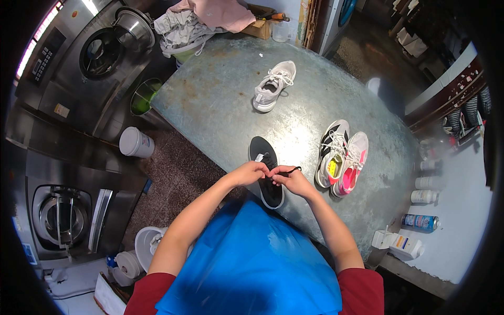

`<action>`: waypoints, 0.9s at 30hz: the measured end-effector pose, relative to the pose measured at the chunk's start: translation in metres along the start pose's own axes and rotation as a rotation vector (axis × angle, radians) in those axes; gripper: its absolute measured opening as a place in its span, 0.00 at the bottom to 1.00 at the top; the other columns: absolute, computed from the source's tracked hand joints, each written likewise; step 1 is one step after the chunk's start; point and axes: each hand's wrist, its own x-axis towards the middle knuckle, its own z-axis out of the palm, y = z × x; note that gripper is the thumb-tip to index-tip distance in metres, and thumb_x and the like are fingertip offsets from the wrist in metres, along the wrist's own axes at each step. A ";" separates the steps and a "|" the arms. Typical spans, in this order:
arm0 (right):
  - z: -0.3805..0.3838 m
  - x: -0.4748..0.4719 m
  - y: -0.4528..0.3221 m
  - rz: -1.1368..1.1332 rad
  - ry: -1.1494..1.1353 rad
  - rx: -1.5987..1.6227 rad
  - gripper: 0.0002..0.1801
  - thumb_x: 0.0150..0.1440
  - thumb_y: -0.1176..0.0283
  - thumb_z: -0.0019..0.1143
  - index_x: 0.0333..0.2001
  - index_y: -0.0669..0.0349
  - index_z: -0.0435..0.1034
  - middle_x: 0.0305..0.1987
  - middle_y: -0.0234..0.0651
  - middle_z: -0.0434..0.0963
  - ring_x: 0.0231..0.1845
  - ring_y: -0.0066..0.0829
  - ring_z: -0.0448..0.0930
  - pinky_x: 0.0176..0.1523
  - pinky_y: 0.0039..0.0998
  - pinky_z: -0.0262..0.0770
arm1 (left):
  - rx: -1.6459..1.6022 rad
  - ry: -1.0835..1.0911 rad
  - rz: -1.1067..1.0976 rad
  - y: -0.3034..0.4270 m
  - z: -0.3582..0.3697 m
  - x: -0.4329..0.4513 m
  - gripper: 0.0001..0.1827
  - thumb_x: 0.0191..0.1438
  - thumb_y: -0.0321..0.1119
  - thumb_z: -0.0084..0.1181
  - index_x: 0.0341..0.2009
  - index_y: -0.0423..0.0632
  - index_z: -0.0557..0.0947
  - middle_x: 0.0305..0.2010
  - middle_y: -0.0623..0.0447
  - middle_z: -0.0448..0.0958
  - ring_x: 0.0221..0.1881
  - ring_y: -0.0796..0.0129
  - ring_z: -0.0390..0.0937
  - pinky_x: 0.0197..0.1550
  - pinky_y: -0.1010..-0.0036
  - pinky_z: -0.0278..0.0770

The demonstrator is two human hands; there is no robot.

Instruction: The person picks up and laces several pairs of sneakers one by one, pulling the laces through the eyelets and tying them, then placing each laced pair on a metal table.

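A black low-top shoe (263, 147) with a pale sole edge lies on the metal tabletop close to my blue apron. My left hand (251, 172) and my right hand (291, 181) meet over its laced opening, fingertips nearly touching. Each hand pinches black lace; a loose lace end (295, 169) sticks out past my right hand. A small whitish tag (259, 157) shows on the shoe, while my fingers hide part of the lacing. Farther up the table is a single light grey sneaker (274, 86). To the right, a black-and-white running shoe (332, 151) rests against a pink-and-white one (355, 161).
The metal-topped table (220, 98) has a bucket of grey cloth (183, 35) beyond its far-left corner. Front-loading washers (100, 53) line the left side. A white lidded bucket (136, 142) stands on the floor. Several bottles and a spray can (419, 222) line the right edge.
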 end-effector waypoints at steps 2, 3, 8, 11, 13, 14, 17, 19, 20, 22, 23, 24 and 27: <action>-0.001 0.000 -0.003 0.000 -0.044 0.047 0.07 0.55 0.77 0.49 0.38 0.66 0.71 0.33 0.29 0.75 0.32 0.15 0.72 0.38 0.19 0.70 | -0.071 -0.041 0.010 -0.001 -0.001 0.003 0.10 0.52 0.26 0.43 0.37 0.40 0.77 0.32 0.54 0.76 0.36 0.73 0.71 0.43 0.78 0.68; -0.002 0.000 -0.004 0.031 -0.083 0.024 0.07 0.54 0.78 0.50 0.37 0.65 0.72 0.32 0.30 0.76 0.32 0.18 0.73 0.38 0.20 0.71 | -0.143 -0.085 0.019 -0.001 -0.002 0.004 0.10 0.52 0.25 0.43 0.37 0.39 0.77 0.31 0.54 0.75 0.35 0.73 0.71 0.42 0.78 0.68; -0.001 0.004 -0.012 -0.442 0.088 -0.840 0.09 0.46 0.77 0.53 0.34 0.57 0.72 0.32 0.39 0.73 0.33 0.40 0.75 0.34 0.31 0.72 | -0.246 -0.107 0.001 0.008 -0.001 0.005 0.10 0.52 0.25 0.44 0.37 0.40 0.77 0.30 0.56 0.75 0.32 0.75 0.71 0.38 0.80 0.68; 0.008 0.009 -0.014 -0.433 0.214 -0.977 0.07 0.46 0.75 0.54 0.32 0.57 0.71 0.31 0.37 0.74 0.30 0.40 0.76 0.31 0.35 0.72 | -0.281 -0.096 -0.074 0.017 -0.006 0.001 0.10 0.53 0.25 0.43 0.38 0.41 0.77 0.29 0.57 0.74 0.31 0.75 0.71 0.34 0.81 0.68; 0.009 0.012 -0.012 -0.481 0.274 -0.926 0.06 0.46 0.73 0.54 0.31 0.57 0.72 0.29 0.37 0.75 0.29 0.41 0.76 0.31 0.35 0.72 | -0.286 -0.018 -0.167 0.025 -0.006 -0.004 0.09 0.54 0.27 0.45 0.36 0.42 0.78 0.29 0.55 0.76 0.32 0.74 0.72 0.34 0.78 0.68; 0.009 0.014 -0.010 -0.525 0.331 -0.875 0.06 0.47 0.72 0.55 0.31 0.57 0.73 0.27 0.37 0.75 0.27 0.41 0.76 0.30 0.35 0.72 | -0.283 -0.017 -0.167 0.025 -0.006 -0.007 0.09 0.54 0.27 0.45 0.36 0.42 0.78 0.29 0.55 0.76 0.32 0.74 0.72 0.34 0.78 0.68; 0.001 0.012 0.001 -0.397 0.431 -0.708 0.06 0.48 0.69 0.56 0.31 0.57 0.75 0.24 0.40 0.76 0.26 0.40 0.77 0.30 0.30 0.73 | 0.077 0.372 0.076 0.016 -0.006 -0.021 0.06 0.50 0.29 0.52 0.32 0.42 0.79 0.31 0.52 0.77 0.35 0.65 0.75 0.39 0.72 0.70; -0.010 0.007 0.009 -0.202 0.399 -0.557 0.09 0.51 0.68 0.55 0.29 0.62 0.76 0.20 0.40 0.76 0.21 0.33 0.78 0.27 0.26 0.72 | 0.646 0.485 0.251 0.007 -0.017 -0.035 0.07 0.48 0.33 0.57 0.30 0.44 0.81 0.34 0.46 0.76 0.39 0.55 0.73 0.43 0.67 0.70; -0.016 0.002 0.011 -0.019 0.352 -0.404 0.10 0.52 0.68 0.54 0.28 0.65 0.75 0.19 0.38 0.76 0.19 0.29 0.77 0.25 0.25 0.71 | 0.731 0.617 0.359 0.004 -0.013 -0.045 0.08 0.46 0.35 0.58 0.30 0.47 0.82 0.37 0.44 0.73 0.42 0.50 0.69 0.45 0.63 0.69; -0.029 -0.006 0.022 0.142 0.316 -0.264 0.16 0.53 0.64 0.54 0.24 0.69 0.74 0.15 0.34 0.74 0.14 0.20 0.73 0.21 0.23 0.68 | 0.668 0.571 0.219 -0.007 -0.009 -0.059 0.07 0.46 0.35 0.59 0.30 0.47 0.82 0.39 0.43 0.72 0.44 0.50 0.69 0.46 0.65 0.68; -0.036 -0.009 0.030 0.143 0.318 -0.262 0.16 0.53 0.64 0.54 0.24 0.69 0.74 0.15 0.34 0.74 0.14 0.20 0.73 0.21 0.23 0.68 | 0.604 0.525 0.079 -0.011 -0.006 -0.062 0.07 0.46 0.35 0.59 0.31 0.48 0.82 0.42 0.43 0.72 0.46 0.50 0.68 0.47 0.67 0.68; -0.040 -0.012 0.033 0.233 0.281 -0.268 0.18 0.52 0.62 0.55 0.23 0.68 0.74 0.15 0.34 0.74 0.14 0.20 0.72 0.21 0.23 0.68 | 0.603 0.524 0.078 -0.014 -0.003 -0.064 0.07 0.46 0.35 0.59 0.31 0.48 0.82 0.42 0.43 0.72 0.46 0.50 0.68 0.47 0.67 0.68; -0.047 -0.019 0.031 0.351 0.212 -0.380 0.21 0.51 0.57 0.55 0.18 0.66 0.72 0.14 0.36 0.74 0.15 0.28 0.75 0.23 0.29 0.70 | 0.495 0.483 -0.116 -0.019 0.009 -0.065 0.08 0.45 0.37 0.59 0.30 0.49 0.82 0.49 0.43 0.69 0.52 0.50 0.64 0.51 0.66 0.65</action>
